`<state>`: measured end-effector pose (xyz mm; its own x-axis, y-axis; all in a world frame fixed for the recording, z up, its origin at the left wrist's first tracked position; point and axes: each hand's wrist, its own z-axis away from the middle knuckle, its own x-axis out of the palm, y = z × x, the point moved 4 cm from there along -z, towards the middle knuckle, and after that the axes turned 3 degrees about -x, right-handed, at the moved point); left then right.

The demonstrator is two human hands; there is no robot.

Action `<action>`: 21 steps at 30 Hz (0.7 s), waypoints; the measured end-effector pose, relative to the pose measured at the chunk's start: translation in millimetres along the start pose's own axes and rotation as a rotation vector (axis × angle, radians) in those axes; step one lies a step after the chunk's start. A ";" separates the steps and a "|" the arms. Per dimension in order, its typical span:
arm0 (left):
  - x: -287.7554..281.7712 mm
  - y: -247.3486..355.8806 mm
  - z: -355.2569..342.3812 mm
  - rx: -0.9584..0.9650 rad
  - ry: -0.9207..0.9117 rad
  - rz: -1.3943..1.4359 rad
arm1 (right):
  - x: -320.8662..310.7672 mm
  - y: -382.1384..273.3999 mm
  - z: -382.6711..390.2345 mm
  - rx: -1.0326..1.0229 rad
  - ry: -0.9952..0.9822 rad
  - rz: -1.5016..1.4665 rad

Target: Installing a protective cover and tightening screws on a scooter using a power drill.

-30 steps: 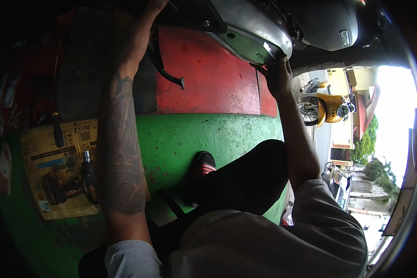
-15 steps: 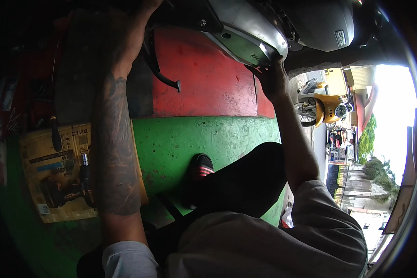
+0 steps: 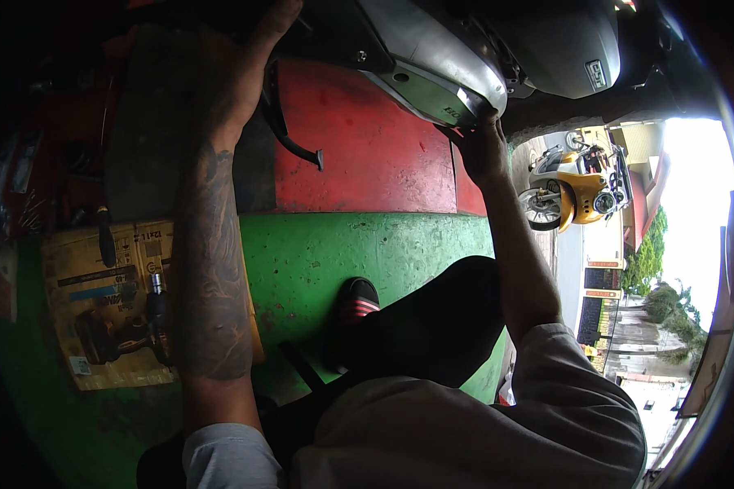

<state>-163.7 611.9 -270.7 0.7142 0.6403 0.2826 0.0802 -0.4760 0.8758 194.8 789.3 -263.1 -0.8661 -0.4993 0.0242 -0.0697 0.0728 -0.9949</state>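
My left hand (image 3: 265, 61) reaches up along the tattooed forearm to the dark underside of a motorbike, where its fingertips are hidden. My right hand (image 3: 485, 151) grips the lower edge of a silver body panel (image 3: 444, 57) with a green-tinted strip, at upper centre right. A black kickstand (image 3: 298, 147) hangs between my arms over a red raised platform (image 3: 359, 163). Behind the panel is a rounded grey cover (image 3: 563, 45) of the bike.
A cardboard sheet (image 3: 73, 253) at lower left carries a cordless drill (image 3: 106, 334) and black-handled tools on the green floor (image 3: 302, 244). Red tool trays sit at the far left. My bent leg and sandal are below centre. A yellow scooter (image 3: 587, 204) stands outside by the street at right.
My right hand and the panel's lower end have shifted slightly downward in the picture. My left hand stays up at the bike. The vehicles in the street behind the yellow scooter have changed.
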 end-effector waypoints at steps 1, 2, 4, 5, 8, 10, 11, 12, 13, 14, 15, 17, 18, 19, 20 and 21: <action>-0.4 -0.6 0.7 0.019 0.009 0.008 | 0.6 -0.5 0.0 -0.003 -0.009 0.004; -0.8 -2.4 1.4 0.037 0.018 0.015 | 1.0 -1.2 -0.6 -0.005 -0.017 0.009; -0.2 -10.6 0.3 0.021 0.069 0.039 | 1.6 -2.5 -1.0 -0.004 -0.037 0.025; 0.9 -14.5 -0.6 0.008 0.091 0.051 | 1.1 -3.4 -1.0 -0.004 -0.037 0.030; 2.4 -12.2 -2.5 0.079 0.135 -0.016 | 1.2 -3.4 -0.9 -0.002 -0.044 0.021; 0.7 -1.1 -2.3 0.098 0.156 -0.129 | -0.4 -3.0 -1.2 0.006 -0.027 0.025; -1.1 7.1 -0.8 0.103 0.168 -0.186 | -1.1 -1.8 -1.4 0.016 -0.018 0.031; -14.9 11.1 1.6 -0.023 0.165 0.175 | -2.1 -1.7 -2.1 0.022 -0.019 0.027; -35.9 19.4 6.3 -0.152 0.163 0.536 | -3.4 -1.2 -2.9 0.031 -0.018 0.025; -37.9 28.1 8.3 -0.159 0.076 0.511 | -4.4 -0.4 -3.4 0.033 -0.023 0.021; -41.6 36.2 10.7 -0.164 -0.011 0.483 | -5.9 1.5 -4.3 0.051 -0.007 0.013; -24.3 41.9 16.6 -0.034 -0.237 -0.189 | -8.5 5.0 -5.1 0.069 0.030 -0.008; -16.8 42.2 20.0 0.004 -0.289 -0.441 | -9.6 7.1 -5.5 0.080 0.069 -0.031; -16.8 41.5 22.2 -0.042 -0.219 -0.526 | -9.7 9.1 -4.7 0.101 0.092 -0.063; -11.8 41.0 21.0 -0.025 -0.081 -0.550 | -8.9 10.8 -4.4 0.117 0.118 -0.099; -8.6 39.4 20.7 -0.013 0.058 -0.569 | -9.1 11.8 -4.0 0.136 0.180 -0.116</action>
<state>-152.3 575.2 -246.7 0.5218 0.8257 -0.2145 0.4327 -0.0395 0.9007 199.9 798.1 -274.7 -0.9313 -0.3346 0.1439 -0.1170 -0.0993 -0.9882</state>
